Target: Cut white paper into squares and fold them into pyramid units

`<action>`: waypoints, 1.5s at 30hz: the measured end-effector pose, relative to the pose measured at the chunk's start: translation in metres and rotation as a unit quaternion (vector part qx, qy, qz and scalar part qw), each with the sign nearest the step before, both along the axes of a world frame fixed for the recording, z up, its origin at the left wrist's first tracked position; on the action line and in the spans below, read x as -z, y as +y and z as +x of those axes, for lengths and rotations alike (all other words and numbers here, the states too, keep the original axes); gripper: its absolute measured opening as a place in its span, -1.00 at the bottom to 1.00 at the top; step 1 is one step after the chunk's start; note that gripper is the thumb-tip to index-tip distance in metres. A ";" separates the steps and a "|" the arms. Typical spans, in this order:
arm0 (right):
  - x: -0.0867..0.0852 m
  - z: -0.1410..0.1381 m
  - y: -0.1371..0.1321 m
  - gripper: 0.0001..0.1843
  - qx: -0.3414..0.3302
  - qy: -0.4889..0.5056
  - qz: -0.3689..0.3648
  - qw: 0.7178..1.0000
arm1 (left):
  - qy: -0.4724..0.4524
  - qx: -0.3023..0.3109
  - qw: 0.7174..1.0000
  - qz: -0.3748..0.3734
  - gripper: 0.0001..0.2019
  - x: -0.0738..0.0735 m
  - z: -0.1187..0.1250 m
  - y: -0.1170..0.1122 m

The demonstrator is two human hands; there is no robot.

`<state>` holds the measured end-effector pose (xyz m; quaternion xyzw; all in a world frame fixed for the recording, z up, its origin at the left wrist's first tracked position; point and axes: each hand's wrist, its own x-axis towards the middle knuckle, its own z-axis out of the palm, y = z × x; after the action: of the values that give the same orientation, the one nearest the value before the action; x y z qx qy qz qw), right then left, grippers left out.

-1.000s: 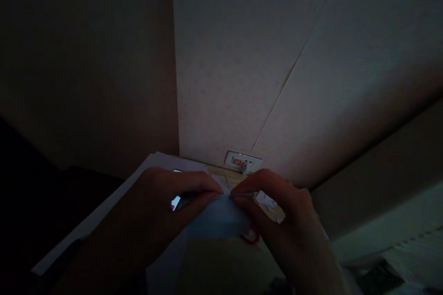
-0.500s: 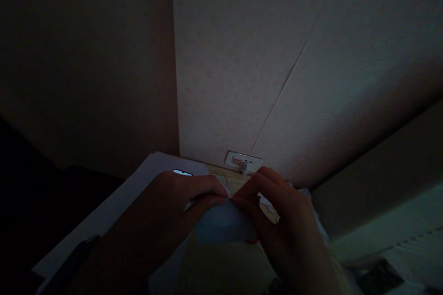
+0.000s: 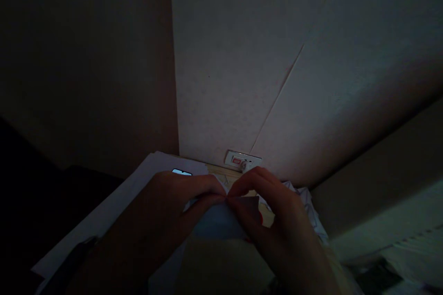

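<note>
The scene is very dark. My left hand (image 3: 166, 212) and my right hand (image 3: 277, 226) meet at the bottom centre, fingertips pinched together on the top edge of a small pale blue-grey sheet of paper (image 3: 218, 221). The paper hangs between both hands above a light surface. A bit of red shows at its right edge, under my right fingers; what it belongs to I cannot make out.
A white sheet or board (image 3: 114, 203) lies to the left with a phone's lit screen edge (image 3: 182, 173) on it. A wall socket with a red switch (image 3: 242, 161) sits low on the wall behind. Crumpled white paper (image 3: 304, 198) lies right of my hands.
Both hands have stayed pinched on the paper. My right fingers have shifted slightly along its top edge, and the paper's right side now looks folded.
</note>
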<state>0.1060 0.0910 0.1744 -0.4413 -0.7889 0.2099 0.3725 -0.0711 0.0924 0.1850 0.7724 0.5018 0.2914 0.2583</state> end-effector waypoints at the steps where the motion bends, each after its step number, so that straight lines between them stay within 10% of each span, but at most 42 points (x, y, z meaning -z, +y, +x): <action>1: 0.000 -0.001 0.000 -0.86 0.001 0.000 0.002 1.000 | 0.001 -0.002 1.000 -0.002 -0.80 0.000 0.000 0.000; 18: -0.005 0.002 0.000 -0.85 0.011 -0.009 -0.007 1.000 | 0.040 0.008 0.999 0.010 -0.77 0.001 0.000 0.000; 27: 0.008 0.037 0.003 -0.89 0.153 0.063 0.021 0.986 | 0.015 -0.135 0.990 0.047 -0.79 0.008 -0.015 0.008; 35: 0.005 0.018 -0.005 -0.84 0.140 0.109 -0.102 0.979 | -0.057 -0.188 0.980 0.029 -0.82 -0.007 0.001 -0.005; 45: 0.000 0.002 -0.004 -0.90 0.123 0.220 -0.121 0.960 | -0.115 -0.129 0.985 0.009 -0.85 -0.005 0.004 -0.007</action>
<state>0.1081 0.0873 0.1748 -0.5192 -0.5961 0.3483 0.5037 -0.0670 0.0858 0.1895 0.6648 0.5614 0.4138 0.2676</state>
